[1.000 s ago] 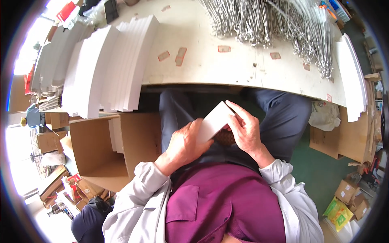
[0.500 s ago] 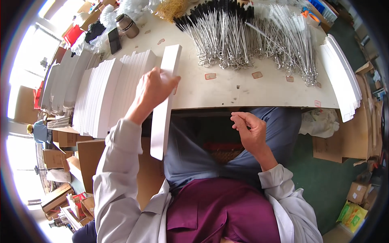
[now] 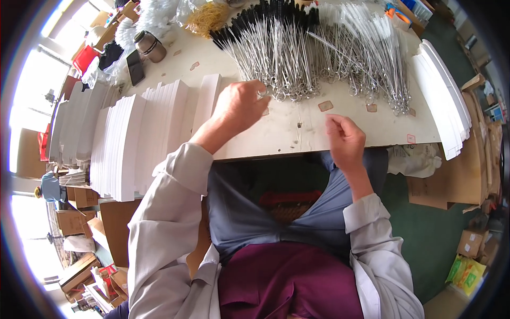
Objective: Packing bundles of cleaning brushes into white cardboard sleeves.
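My left hand (image 3: pixel 238 109) reaches over the table with its fingers closed at the looped wire ends of the black-bristled brushes (image 3: pixel 279 53). A wire loop shows at its fingertips, so it appears to grip one brush. Beneath and left of that wrist, a long narrow white box (image 3: pixel 207 98) lies on the table, partly covered by the forearm. My right hand (image 3: pixel 346 139) hovers over the table's front edge, fingers curled together, with nothing visible in it. To the right of the black brushes lies a heap of white-bristled wire brushes (image 3: pixel 372 58).
Rows of white boxes (image 3: pixel 119 143) stand along the table's left side, more white boxes (image 3: pixel 441 98) at its right end. Behind are a metal flask (image 3: pixel 150 48), a phone (image 3: pixel 135 67), yellow rubber bands (image 3: pixel 206 20) and orange-handled scissors (image 3: pixel 396 15). Cardboard boxes (image 3: pixel 433 191) stand on the floor.
My left hand has let go of the white box, now lying on the table, and moved right to the black brushes. My right hand has risen from my lap to the table edge.
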### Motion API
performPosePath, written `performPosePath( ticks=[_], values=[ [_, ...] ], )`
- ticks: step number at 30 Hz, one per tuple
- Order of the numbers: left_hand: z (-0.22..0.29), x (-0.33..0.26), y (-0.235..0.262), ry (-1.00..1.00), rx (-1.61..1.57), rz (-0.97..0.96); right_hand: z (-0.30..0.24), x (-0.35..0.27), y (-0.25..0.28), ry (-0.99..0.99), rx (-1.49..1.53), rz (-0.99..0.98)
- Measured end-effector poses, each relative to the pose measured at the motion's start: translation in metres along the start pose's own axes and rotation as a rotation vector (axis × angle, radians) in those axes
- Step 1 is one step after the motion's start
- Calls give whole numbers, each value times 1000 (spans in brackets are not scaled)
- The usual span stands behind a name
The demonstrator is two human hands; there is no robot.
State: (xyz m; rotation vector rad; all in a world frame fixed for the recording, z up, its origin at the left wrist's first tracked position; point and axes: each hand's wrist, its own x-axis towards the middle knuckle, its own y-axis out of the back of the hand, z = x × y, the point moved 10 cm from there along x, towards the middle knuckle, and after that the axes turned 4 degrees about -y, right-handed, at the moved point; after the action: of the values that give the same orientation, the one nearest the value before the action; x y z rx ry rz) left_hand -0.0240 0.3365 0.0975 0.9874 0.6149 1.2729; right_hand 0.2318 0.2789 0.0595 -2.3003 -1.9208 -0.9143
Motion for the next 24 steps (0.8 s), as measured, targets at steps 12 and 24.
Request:
performPosePath(
  ticks=[12, 24],
  values=[
    [12, 26, -14, -97, 43, 106, -11, -4, -10, 150, -122, 31],
    [-13, 26, -25, 25, -79, 88, -18, -3, -11, 157, -190, 39]
  ],
)
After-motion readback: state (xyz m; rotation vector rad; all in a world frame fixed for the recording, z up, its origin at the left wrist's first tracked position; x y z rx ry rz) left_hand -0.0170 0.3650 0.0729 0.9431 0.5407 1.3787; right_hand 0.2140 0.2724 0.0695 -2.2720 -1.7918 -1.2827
